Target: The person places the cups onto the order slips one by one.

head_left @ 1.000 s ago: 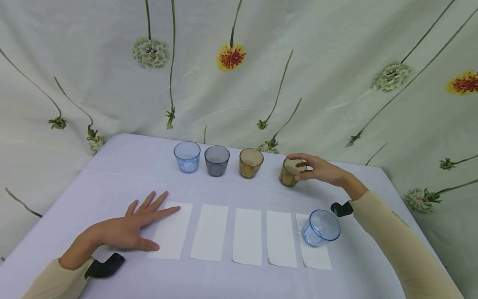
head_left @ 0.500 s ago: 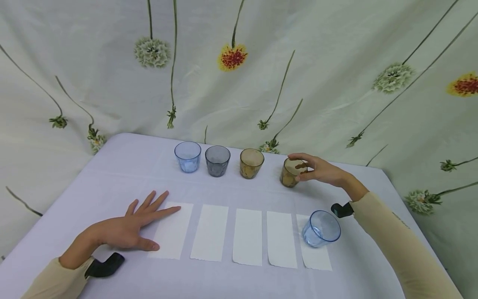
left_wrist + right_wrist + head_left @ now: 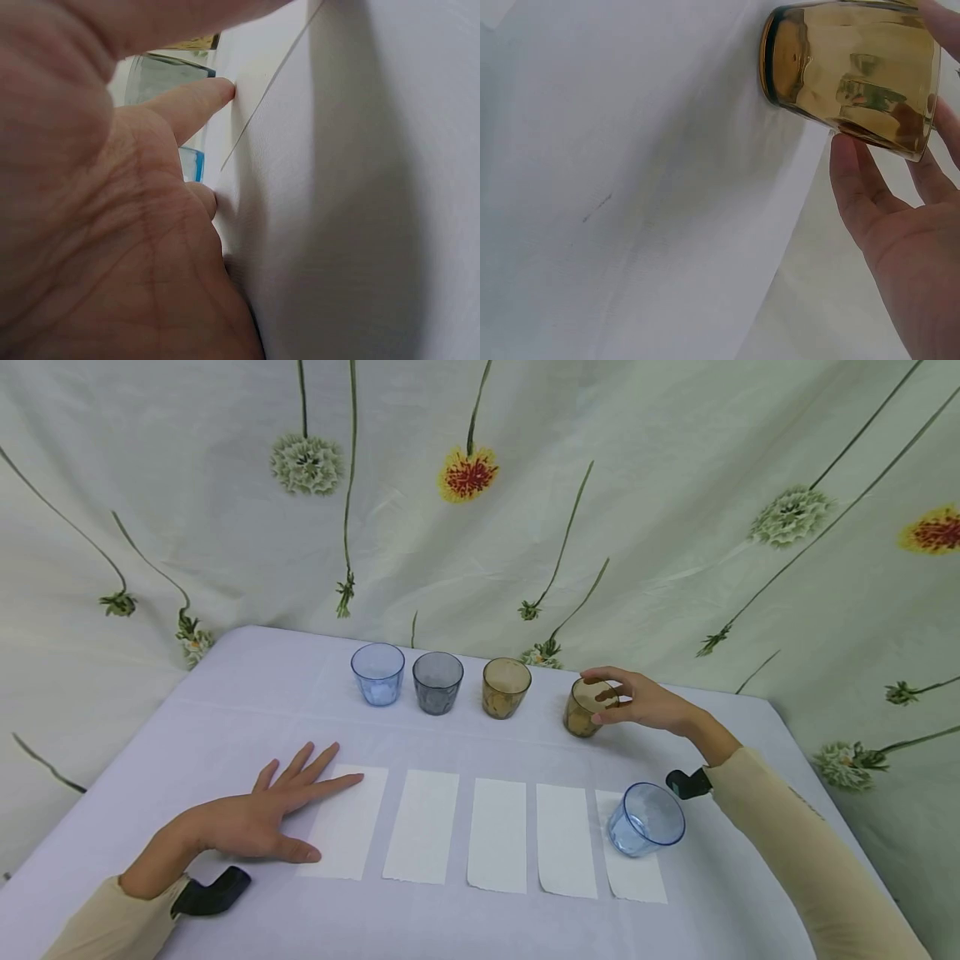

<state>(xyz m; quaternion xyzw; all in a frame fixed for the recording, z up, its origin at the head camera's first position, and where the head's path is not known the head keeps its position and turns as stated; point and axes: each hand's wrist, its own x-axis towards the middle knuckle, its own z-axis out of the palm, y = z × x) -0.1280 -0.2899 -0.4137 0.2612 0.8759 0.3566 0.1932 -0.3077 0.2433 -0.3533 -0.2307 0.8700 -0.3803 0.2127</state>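
Note:
In the head view my right hand [image 3: 641, 700] holds an amber glass [image 3: 577, 714] by its upper part, fingers curled about the rim. The right wrist view has the same amber glass [image 3: 855, 71] close up, its base near the white cloth; whether base and cloth touch is hard to tell. My left hand [image 3: 251, 822] rests spread on the table, the index fingertip and thumb on the leftmost white paper strip [image 3: 348, 827]. A clear blue glass [image 3: 645, 822] stands on the rightmost paper strip [image 3: 637, 881], below my right forearm.
Along the table's far edge stand a blue glass [image 3: 378, 677], a grey glass [image 3: 437, 685] and another amber glass [image 3: 505, 691]. Further paper strips [image 3: 422, 827] lie in a row across the middle of the white tablecloth [image 3: 450, 927]. Behind hangs a flowered curtain [image 3: 645, 485].

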